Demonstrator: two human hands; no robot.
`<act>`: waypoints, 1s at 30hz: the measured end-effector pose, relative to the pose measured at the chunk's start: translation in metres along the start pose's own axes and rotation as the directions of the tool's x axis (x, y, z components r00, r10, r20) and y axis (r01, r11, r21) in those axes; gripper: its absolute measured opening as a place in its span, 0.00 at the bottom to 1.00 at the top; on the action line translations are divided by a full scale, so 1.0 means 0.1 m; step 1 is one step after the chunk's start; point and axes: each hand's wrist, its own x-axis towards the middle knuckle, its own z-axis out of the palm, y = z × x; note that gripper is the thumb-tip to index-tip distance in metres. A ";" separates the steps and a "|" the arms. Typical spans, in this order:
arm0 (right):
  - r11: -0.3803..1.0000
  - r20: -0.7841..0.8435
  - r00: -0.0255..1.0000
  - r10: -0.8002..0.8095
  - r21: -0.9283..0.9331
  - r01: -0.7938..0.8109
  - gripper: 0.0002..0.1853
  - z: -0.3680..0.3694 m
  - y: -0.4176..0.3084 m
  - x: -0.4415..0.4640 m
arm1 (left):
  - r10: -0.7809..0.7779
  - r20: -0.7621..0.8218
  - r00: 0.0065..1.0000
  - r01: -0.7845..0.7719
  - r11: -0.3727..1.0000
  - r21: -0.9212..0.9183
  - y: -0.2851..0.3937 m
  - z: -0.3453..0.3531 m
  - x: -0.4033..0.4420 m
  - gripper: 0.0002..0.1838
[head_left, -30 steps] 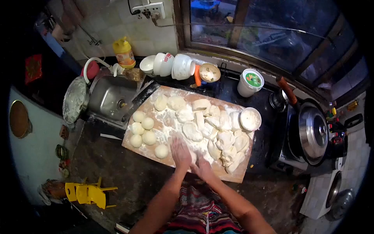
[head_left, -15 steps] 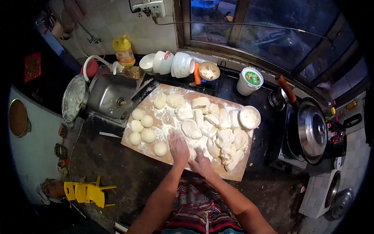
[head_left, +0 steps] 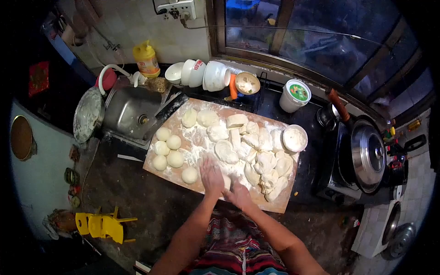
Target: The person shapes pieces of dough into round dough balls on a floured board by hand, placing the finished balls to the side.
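A small piece of dough [head_left: 227, 182] lies on the floured wooden board [head_left: 153, 158] between my hands, partly hidden by them. My left hand [head_left: 212, 178] rests along its left side, fingers stretched out and dusted with flour. On the other side my right hand [head_left: 239, 195] curls against the same piece, thumb pointing toward my left hand. Just left of my left hand sits a round dough ball [head_left: 189, 175], with several more balls [head_left: 174, 158] beyond it. Flattened dough [head_left: 226, 151] lies ahead of my hands, and a heap of floury dough pieces [head_left: 266, 162] covers the right side.
A bowl of flour [head_left: 294, 138] stands at the board's right edge. Behind the board are stacked bowls [head_left: 215, 76] and a white tub [head_left: 294, 96]. A sink [head_left: 130, 112] is at left, a lidded pan [head_left: 368, 153] at right. Yellow chairs [head_left: 105, 228] stand on the floor.
My hands have moved slightly apart around the piece of dough, so more of it shows. The whole view has shifted a little; the other dough stays in place.
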 end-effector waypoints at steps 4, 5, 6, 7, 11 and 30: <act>0.981 0.025 0.998 0.049 0.188 -0.053 0.31 0.03 0.11 0.11 | 0.088 0.146 0.985 -0.075 0.993 -0.089 -0.19 0.21 -0.09 0.22; 0.989 -0.048 0.994 -0.093 0.115 0.098 0.31 0.01 0.13 0.08 | 0.173 0.150 0.973 -0.160 0.983 -0.094 -0.16 0.15 -0.26 0.21; 0.971 -0.107 0.966 -0.234 0.033 0.239 0.30 0.04 0.20 -0.03 | 0.254 0.158 0.954 -0.241 0.966 -0.098 0.05 -0.10 -0.40 0.21; 0.930 -0.147 0.918 -0.368 -0.054 0.365 0.30 0.09 0.26 -0.15 | -0.061 0.202 0.978 0.127 0.934 -0.334 0.44 -0.48 -0.39 0.22; 0.896 -0.107 0.894 -0.435 -0.145 0.419 0.30 0.25 0.36 -0.24 | -0.144 0.231 0.962 0.164 0.984 -0.070 0.05 -0.03 -0.60 0.22; 0.965 0.077 0.967 -0.241 -0.090 0.247 0.24 -0.08 0.13 -0.06 | -0.037 0.169 0.985 0.045 0.998 -0.044 0.22 -0.28 -0.51 0.26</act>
